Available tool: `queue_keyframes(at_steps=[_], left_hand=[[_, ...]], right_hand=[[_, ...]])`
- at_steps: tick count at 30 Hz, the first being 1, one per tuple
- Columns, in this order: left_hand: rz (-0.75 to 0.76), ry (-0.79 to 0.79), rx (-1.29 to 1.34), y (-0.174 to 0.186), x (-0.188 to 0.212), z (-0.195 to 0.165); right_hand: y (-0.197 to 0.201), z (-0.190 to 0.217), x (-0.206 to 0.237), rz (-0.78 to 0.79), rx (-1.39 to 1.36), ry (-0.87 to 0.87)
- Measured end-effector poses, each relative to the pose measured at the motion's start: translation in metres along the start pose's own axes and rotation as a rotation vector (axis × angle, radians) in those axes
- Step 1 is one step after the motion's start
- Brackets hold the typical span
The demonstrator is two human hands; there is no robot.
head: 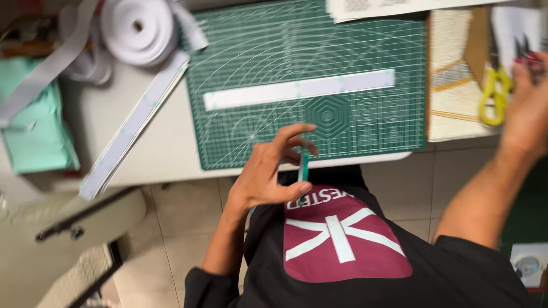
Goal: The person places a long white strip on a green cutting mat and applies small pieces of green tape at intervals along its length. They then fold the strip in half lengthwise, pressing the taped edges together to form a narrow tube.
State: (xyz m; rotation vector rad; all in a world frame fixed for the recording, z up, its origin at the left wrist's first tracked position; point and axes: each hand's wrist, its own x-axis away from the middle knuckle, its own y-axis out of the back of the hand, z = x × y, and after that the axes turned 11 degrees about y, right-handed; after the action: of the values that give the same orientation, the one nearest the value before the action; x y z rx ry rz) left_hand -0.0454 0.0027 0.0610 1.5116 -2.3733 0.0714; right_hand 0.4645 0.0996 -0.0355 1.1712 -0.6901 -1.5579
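Pinching a thin green strip (303,166) between thumb and fingers, the left hand (268,171) hovers at the near edge of the green cutting mat (257,51).

A long white strip (299,89) lies flat across the mat, well apart from the held piece. Off to the right, the right hand (528,100) reaches beside yellow-handled scissors (495,94); blur hides whether its fingers are closed. White tape rolls (137,28) sit at the mat's far left corner.
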Motion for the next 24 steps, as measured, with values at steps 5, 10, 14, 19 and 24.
queue_keyframes(at_steps=[5, 10, 14, 19, 24], left_hand=[[-0.042, -0.024, -0.033, 0.005, 0.002, 0.004], [-0.04, -0.038, -0.04, 0.004, -0.002, 0.003], [-0.046, -0.049, -0.039, 0.004, -0.001, 0.0], [-0.05, -0.054, -0.026, 0.007, 0.003, 0.001], [-0.051, -0.06, -0.038, 0.007, 0.002, 0.003]], right_hand=[[0.021, 0.03, 0.028, 0.118, -0.104, 0.028], [0.038, 0.134, 0.016, 0.253, -0.627, 0.184], [0.016, 0.223, 0.005, 0.939, -1.068, 0.021], [-0.005, 0.272, -0.013, 1.204, -1.271, 0.124], [-0.008, 0.284, -0.019, 1.276, -1.016, 0.116]])
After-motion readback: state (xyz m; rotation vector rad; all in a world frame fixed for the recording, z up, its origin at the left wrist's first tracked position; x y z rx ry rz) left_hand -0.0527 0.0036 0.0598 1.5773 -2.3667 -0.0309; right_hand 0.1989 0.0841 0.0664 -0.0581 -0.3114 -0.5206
